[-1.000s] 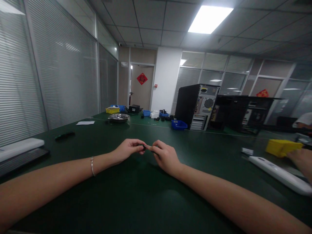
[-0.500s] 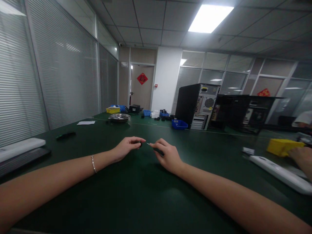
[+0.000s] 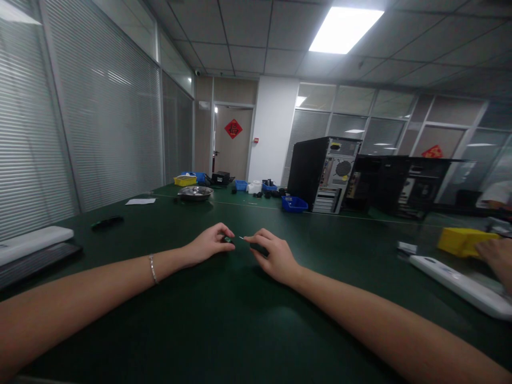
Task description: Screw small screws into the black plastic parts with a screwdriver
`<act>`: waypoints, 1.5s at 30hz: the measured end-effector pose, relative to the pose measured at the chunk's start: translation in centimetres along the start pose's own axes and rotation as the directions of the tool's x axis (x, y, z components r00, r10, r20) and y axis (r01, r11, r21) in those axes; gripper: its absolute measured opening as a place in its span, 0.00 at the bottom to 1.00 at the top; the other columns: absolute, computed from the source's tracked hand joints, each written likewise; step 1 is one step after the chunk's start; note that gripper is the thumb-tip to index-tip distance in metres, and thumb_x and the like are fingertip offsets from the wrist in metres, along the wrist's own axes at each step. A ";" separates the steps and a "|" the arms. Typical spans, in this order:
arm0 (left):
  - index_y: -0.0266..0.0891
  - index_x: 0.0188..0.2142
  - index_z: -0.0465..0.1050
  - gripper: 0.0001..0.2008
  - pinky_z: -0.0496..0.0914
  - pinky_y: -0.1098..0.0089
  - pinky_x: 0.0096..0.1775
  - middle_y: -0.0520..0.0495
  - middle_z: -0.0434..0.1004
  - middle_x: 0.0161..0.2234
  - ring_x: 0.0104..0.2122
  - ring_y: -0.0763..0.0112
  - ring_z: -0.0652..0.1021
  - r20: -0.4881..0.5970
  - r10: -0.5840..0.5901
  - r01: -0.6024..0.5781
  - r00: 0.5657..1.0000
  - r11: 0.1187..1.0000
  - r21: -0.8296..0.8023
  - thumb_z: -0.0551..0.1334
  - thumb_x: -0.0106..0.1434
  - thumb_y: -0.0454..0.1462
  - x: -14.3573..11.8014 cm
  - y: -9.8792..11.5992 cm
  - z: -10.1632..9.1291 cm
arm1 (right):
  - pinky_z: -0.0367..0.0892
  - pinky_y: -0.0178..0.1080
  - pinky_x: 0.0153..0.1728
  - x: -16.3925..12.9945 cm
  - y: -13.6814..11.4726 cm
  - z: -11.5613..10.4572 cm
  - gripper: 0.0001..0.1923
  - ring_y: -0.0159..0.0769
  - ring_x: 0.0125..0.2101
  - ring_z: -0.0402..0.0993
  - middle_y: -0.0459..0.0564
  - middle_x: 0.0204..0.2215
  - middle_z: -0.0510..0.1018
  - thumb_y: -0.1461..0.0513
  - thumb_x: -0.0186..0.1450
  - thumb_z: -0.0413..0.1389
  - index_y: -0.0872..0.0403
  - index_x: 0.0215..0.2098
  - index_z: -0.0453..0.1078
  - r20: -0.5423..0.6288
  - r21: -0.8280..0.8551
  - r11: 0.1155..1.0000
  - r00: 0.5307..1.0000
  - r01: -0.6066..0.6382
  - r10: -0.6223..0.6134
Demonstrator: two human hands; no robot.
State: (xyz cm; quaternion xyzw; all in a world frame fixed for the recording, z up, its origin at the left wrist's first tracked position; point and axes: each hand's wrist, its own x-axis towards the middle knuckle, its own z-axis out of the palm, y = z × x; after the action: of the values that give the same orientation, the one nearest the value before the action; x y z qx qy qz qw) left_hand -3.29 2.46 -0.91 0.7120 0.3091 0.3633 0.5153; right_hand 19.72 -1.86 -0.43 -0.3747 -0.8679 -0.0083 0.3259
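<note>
Slim tool [image 3: 259,249] above the middle of the green tabletop [image 3: 256,330], its long axis running roughly crosswise; the pale, narrow tip points to the left, slightly upward in the view, toward a small dark part [image 3: 228,240] with a greenish face. A narrow gap separates tip and part. The right hand [image 3: 274,256] pinches the tool between thumb and bent fingers, which cover some of its dark handle. The left hand [image 3: 212,244] holds the small part in a partly curled grip, index finger and thumb tips set a little apart and the part lying between them; its outline is half hidden by the fingers, so its own long axis cannot be told. Beyond the hands stand a shallow metal bowl [image 3: 196,193], a blue bin [image 3: 294,204] and, just beside the bin, a black computer tower [image 3: 325,176] with its metal back panel in view. Near the left edge, a white bar-shaped object [image 3: 36,242] lies next to a dark slab [image 3: 40,265]. At the right edge, another person's hand [image 3: 496,258] reaches to a yellow box [image 3: 460,241], near a long white object [image 3: 460,285].
</note>
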 end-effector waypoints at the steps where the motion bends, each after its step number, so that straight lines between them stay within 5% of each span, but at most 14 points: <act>1: 0.36 0.40 0.64 0.18 0.67 0.62 0.44 0.45 0.70 0.41 0.41 0.65 0.74 0.001 -0.010 0.010 1.000 1.000 0.006 0.66 0.52 0.36 0.0 0.0 0.0 | 0.64 0.34 0.37 0.0 0.0 0.0 0.18 0.33 0.36 0.69 0.48 0.40 0.71 0.66 0.62 0.52 0.48 0.50 0.67 0.006 0.001 1.000 1.000 0.004 -0.004; 10: 0.37 0.45 0.65 0.16 0.64 0.62 0.49 0.44 0.71 0.44 0.47 0.64 0.71 -0.017 0.058 -0.057 0.998 0.994 0.093 0.62 0.57 0.38 0.4 -0.8 -0.6 | 0.64 0.35 0.38 0.0 0.1 0.1 0.17 0.34 0.38 0.69 0.48 0.40 0.71 0.65 0.62 0.52 0.48 0.49 0.67 0.027 -0.007 1.000 0.999 0.022 -0.022; 13: 0.39 0.49 0.61 0.20 0.63 0.60 0.49 0.42 0.68 0.49 0.50 0.62 0.69 0.121 0.015 -0.020 0.993 0.999 0.040 0.61 0.57 0.36 0.3 -0.6 -0.5 | 0.64 0.35 0.38 0.0 0.1 0.0 0.17 0.34 0.37 0.69 0.48 0.40 0.71 0.65 0.62 0.52 0.48 0.49 0.67 0.030 -0.006 1.000 0.999 0.021 -0.021; 17: 0.41 0.51 0.60 0.21 0.58 0.59 0.54 0.43 0.64 0.55 0.55 0.62 0.64 0.388 0.002 -0.040 0.922 0.995 0.091 0.61 0.58 0.34 -0.4 1.2 -0.1 | 0.64 0.34 0.37 -0.1 0.1 0.1 0.18 0.34 0.37 0.69 0.47 0.39 0.71 0.66 0.61 0.53 0.47 0.50 0.67 0.025 0.000 1.000 0.999 0.031 -0.031; 21: 0.43 0.56 0.56 0.25 0.52 0.59 0.57 0.45 0.59 0.58 0.58 0.63 0.60 0.487 -0.010 -0.069 0.874 0.987 0.145 0.60 0.59 0.35 -0.7 2.3 0.0 | 0.64 0.34 0.37 -0.1 0.3 0.2 0.20 0.34 0.37 0.70 0.47 0.39 0.71 0.66 0.61 0.53 0.47 0.51 0.66 0.014 0.008 0.999 0.999 0.038 -0.038; 25: 0.44 0.57 0.54 0.29 0.54 0.60 0.56 0.44 0.57 0.58 0.57 0.63 0.60 0.383 0.017 -0.129 0.924 0.955 0.267 0.62 0.58 0.40 -0.8 1.9 0.0 | 0.64 0.35 0.37 0.0 0.4 0.2 0.19 0.34 0.37 0.70 0.48 0.39 0.72 0.66 0.61 0.53 0.47 0.51 0.66 0.005 0.017 0.999 0.999 0.032 -0.032; 29: 0.40 0.50 0.61 0.28 0.63 0.61 0.47 0.43 0.64 0.48 0.47 0.61 0.67 0.171 0.021 -0.117 0.985 0.810 0.574 0.63 0.53 0.48 -0.9 1.5 0.1 | 0.64 0.35 0.38 -0.1 0.4 0.2 0.18 0.34 0.37 0.70 0.48 0.40 0.72 0.66 0.61 0.53 0.48 0.49 0.67 0.005 0.027 0.999 1.000 0.021 -0.022; 33: 0.39 0.49 0.60 0.24 0.66 0.68 0.35 0.49 0.67 0.35 0.33 0.69 0.69 0.211 -0.049 -0.101 0.976 0.755 0.647 0.59 0.57 0.49 -0.9 1.4 0.1 | 0.65 0.35 0.39 -0.1 0.6 0.2 0.17 0.34 0.38 0.70 0.48 0.40 0.71 0.65 0.62 0.53 0.48 0.49 0.67 0.022 0.015 1.000 1.000 0.011 -0.011; 45: 0.39 0.44 0.71 0.14 0.65 0.68 0.43 0.47 0.71 0.41 0.40 0.67 0.72 0.184 0.139 -0.230 0.973 0.670 0.706 0.55 0.63 0.43 -0.3 0.6 -0.4 | 0.65 0.36 0.39 -0.1 0.5 -0.1 0.14 0.35 0.39 0.70 0.47 0.41 0.72 0.61 0.62 0.54 0.47 0.47 0.69 0.106 -0.007 1.000 0.994 -0.009 0.009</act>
State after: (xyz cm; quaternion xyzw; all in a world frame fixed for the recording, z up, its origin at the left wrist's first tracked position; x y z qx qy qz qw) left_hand -3.78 2.27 -0.33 0.9042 0.3232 0.2210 0.1708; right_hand 20.14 -1.56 -0.53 -0.3796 -0.8822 0.0102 0.2783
